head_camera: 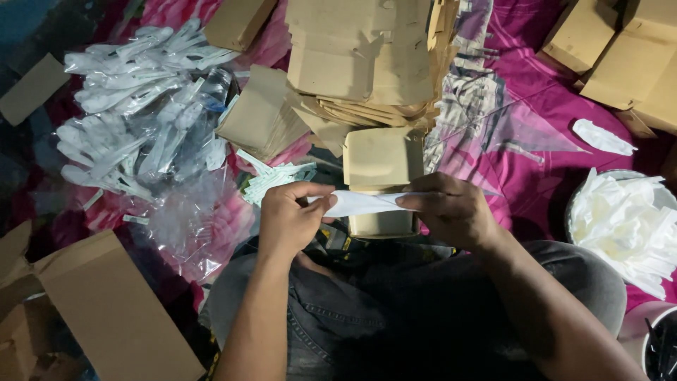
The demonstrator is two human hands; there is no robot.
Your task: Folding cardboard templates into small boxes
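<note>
Your left hand (288, 220) and right hand (451, 209) each pinch one end of a thin white paper napkin (364, 203), fingers closed on it so it stretches flat and slightly creased between them, just above your lap in grey jeans (338, 310). Right behind the napkin lies a small brown cardboard box (381, 164), matte and square-edged, its lower part hidden by the napkin and your fingers. Beyond it a tall, uneven stack of flattened cardboard boxes (367, 56) leans on a pink patterned cloth (522, 106) that covers the floor. To your left, a heap of white plastic cutlery in clear crinkly wrappers (134, 106) shines dully; the single pieces are hard to tell apart. A loose sheet of clear plastic film (187, 226) lies crumpled beside it. At the lower left an open cardboard box (106, 310) is cut off by the edge. On your right, a round bowl holds a soft pile of white napkins (624, 226), partly out of view, and more brown boxes (620, 49) sit at the upper right corner.
</note>
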